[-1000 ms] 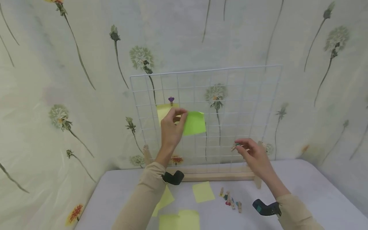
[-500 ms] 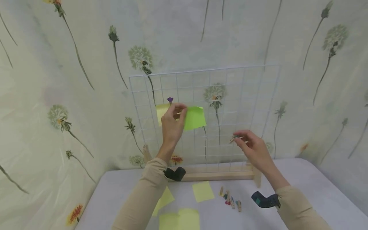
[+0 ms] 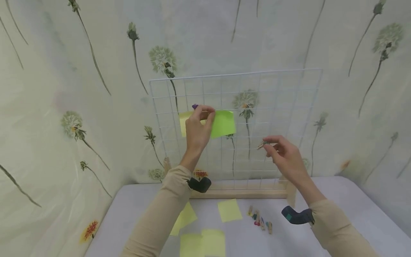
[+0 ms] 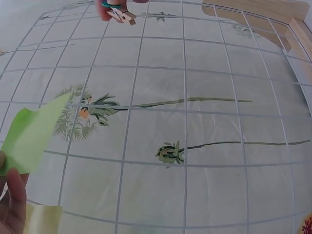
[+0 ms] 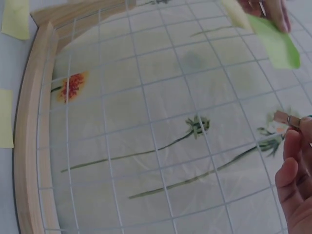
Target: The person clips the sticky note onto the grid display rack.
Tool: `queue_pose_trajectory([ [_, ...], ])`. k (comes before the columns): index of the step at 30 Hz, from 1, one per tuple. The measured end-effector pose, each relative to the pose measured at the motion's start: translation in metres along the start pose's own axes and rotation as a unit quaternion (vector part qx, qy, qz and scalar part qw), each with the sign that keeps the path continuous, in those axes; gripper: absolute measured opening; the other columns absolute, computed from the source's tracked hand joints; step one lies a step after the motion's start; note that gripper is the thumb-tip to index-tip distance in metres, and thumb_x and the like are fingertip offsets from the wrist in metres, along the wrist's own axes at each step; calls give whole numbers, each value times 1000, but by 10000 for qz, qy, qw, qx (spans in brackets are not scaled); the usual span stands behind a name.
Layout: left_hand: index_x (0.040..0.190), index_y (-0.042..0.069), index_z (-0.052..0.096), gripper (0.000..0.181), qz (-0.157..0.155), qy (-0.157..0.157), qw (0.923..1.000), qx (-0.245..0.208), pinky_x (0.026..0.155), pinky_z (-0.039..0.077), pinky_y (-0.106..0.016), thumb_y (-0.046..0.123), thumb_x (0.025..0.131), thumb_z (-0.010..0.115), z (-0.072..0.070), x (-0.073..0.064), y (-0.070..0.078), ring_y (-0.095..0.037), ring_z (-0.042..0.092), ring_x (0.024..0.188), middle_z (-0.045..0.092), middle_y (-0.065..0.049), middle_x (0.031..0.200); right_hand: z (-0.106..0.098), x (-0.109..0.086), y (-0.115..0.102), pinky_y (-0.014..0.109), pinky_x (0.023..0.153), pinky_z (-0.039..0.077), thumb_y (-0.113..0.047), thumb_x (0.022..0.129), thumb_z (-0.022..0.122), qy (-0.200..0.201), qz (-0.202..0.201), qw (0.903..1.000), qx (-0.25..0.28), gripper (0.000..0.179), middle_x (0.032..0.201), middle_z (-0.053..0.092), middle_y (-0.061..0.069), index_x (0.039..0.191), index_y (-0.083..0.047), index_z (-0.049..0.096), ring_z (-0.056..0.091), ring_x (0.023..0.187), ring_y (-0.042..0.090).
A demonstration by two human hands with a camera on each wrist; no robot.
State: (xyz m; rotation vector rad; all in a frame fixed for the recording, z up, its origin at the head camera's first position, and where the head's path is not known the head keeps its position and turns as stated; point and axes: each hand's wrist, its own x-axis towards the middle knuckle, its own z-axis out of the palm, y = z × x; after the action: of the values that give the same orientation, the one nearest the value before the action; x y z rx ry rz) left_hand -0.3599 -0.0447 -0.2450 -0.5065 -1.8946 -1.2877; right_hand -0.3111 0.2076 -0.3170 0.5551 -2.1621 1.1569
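My left hand (image 3: 199, 130) pinches a bright green sticky note (image 3: 223, 123) by its left edge, held up against the white wire grid (image 3: 253, 123). Partly hidden behind that hand, a pale yellow sticky note (image 3: 183, 125) hangs on the grid under a purple heart clothespin (image 3: 194, 106). To the right and lower, my right hand (image 3: 287, 156) holds a small wooden clothespin (image 3: 262, 145) between thumb and fingertips, in front of the grid. In the right wrist view the clothespin (image 5: 286, 118) points toward the wires, its teal part by the fingers.
The grid stands in a wooden base (image 3: 240, 193) on a white table (image 3: 128, 214). Several yellow sticky notes (image 3: 229, 210) lie in front of it. A small pile of clothespins (image 3: 261, 221) lies to their right. Flower-printed cloth (image 3: 106, 53) covers the wall behind.
Both hands have risen a little, the left carrying the green note higher on the grid, the right bringing the clothespin up. The head view has shifted slightly.
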Motion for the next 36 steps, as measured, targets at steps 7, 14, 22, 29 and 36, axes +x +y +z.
queue_pose_trajectory([
  [7, 99, 10, 64, 10, 108, 9, 9999, -63, 93, 50, -32, 15, 92, 61, 4, 4, 1, -16, 70, 94, 73, -5, 99, -1, 7, -2, 18, 52, 46, -15, 94, 58, -89, -28, 9999, -96, 22, 96, 65, 0, 115, -13, 61, 58, 66, 10],
  [14, 100, 11, 64, 10, 311, 110, 9995, 25, 71, 55, -25, 16, 92, 61, 5, 7, 3, -15, 69, 99, 73, -3, 100, -5, 15, -34, 22, 45, 40, -8, 93, 57, -259, 47, 9996, -51, 23, 107, 64, 7, 115, -6, 60, 59, 64, 12],
  [22, 100, 11, 64, 10, 368, 87, 9992, 127, 64, 54, -22, 16, 92, 61, 6, 8, 1, -14, 69, 100, 73, -3, 100, -4, 21, -46, 24, 45, 42, -13, 95, 56, -433, 304, 9986, 88, 25, 108, 63, 7, 119, -8, 58, 56, 62, 10],
  [29, 100, 10, 63, 10, 420, 71, 9991, 35, 90, 51, -24, 16, 92, 61, 8, 12, 1, -13, 69, 99, 73, -3, 101, -2, 31, -51, 25, 41, 40, -13, 95, 55, -440, 148, 9988, 171, 25, 110, 61, 6, 120, -10, 58, 54, 55, 7],
  [36, 100, 10, 63, 10, 434, 105, 9990, -16, 87, 51, -20, 15, 92, 61, 9, 15, 1, -12, 69, 95, 73, -3, 98, 3, 43, -38, 25, 40, 39, -19, 95, 56, -302, -87, 9995, 69, 25, 107, 62, 3, 119, -14, 59, 52, 50, 9],
])
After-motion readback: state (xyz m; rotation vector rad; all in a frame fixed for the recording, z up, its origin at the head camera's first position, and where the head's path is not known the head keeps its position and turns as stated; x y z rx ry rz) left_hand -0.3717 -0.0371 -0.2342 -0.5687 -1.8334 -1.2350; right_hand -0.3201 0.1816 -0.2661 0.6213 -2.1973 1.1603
